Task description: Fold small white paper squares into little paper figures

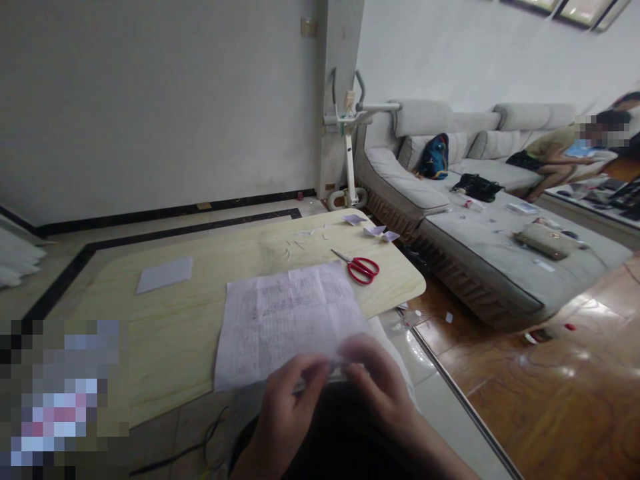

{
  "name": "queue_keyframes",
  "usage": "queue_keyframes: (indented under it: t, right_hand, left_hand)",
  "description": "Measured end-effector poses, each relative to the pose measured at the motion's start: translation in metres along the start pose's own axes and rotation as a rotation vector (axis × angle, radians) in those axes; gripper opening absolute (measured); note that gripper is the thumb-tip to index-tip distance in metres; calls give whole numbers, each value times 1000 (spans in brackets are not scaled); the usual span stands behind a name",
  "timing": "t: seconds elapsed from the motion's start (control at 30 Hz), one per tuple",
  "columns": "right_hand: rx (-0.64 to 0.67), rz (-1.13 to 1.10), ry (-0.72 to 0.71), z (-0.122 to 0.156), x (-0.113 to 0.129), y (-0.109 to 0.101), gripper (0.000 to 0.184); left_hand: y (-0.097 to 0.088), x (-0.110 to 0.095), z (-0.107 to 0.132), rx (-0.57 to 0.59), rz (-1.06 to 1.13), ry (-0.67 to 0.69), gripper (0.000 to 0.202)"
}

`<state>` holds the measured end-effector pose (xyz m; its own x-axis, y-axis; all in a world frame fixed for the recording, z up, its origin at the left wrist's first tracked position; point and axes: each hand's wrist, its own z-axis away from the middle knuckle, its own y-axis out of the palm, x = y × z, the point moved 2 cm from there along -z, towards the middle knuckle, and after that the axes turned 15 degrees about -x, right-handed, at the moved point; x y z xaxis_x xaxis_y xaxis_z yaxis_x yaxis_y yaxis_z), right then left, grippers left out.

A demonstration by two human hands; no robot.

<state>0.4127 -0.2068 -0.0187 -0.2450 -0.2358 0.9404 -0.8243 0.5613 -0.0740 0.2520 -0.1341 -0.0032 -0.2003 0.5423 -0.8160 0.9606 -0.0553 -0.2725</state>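
1. White rectangular printed paper sheet [290, 313]: you have one, lying along the near side of the pale yellow, round-cornered tabletop [185, 333], directly in front of you.
2. To its right you have one pair of metal scissors with red looped handles [363, 270], the blades pointing away and to the left, just beside the sheet's far right corner.
3. At the far right end you have three small, pale lilac folded paper pieces: one farthest back [354, 219], one in the middle [374, 231], one nearest the edge [391, 237].
4. Beyond the sheet lie several thin whitish strips [295, 248], too faint for you to count surely.
5. Well to the left you have one blank white rectangular paper pad [165, 275].
6. Your sheet is covered in rows of small dark print, unreadable here, with fold creases across it and a slightly uneven far edge.
7. Your left hand [293, 397] and right hand [377, 377] meet near the sheet's near edge, fingertips close together. The right is blurred; whether either grip is grasping something, you cannot tell.
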Motion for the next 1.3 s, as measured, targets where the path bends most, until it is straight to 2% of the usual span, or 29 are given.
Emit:
queue_keyframes:
  t: [0.17, 0.4, 0.63, 0.93, 1.17, 1.3]
  right_hand:
    - [-4, -62, -105, -8, 7, 3, 9]
    - [-5, -39, -81, -10, 10, 3, 13]
    - [-62, 5, -15, -8, 3, 3, 10]
    - [-18, 65, -64, -12, 10, 4, 19]
    - [-13, 98, -104, -10, 6, 2, 23]
    - [10, 74, -80, -10, 5, 0, 25]
  left_hand:
    - [2, 0, -1, 32, 43, -91, 10]
    - [4, 3, 0, 80, 107, -281, 7]
    - [4, 4, 3, 91, 107, -336, 10]
    - [4, 4, 2, 99, 157, -394, 16]
    - [4, 3, 2, 120, 164, -411, 16]
    - [5, 5, 1, 143, 209, -431, 16]
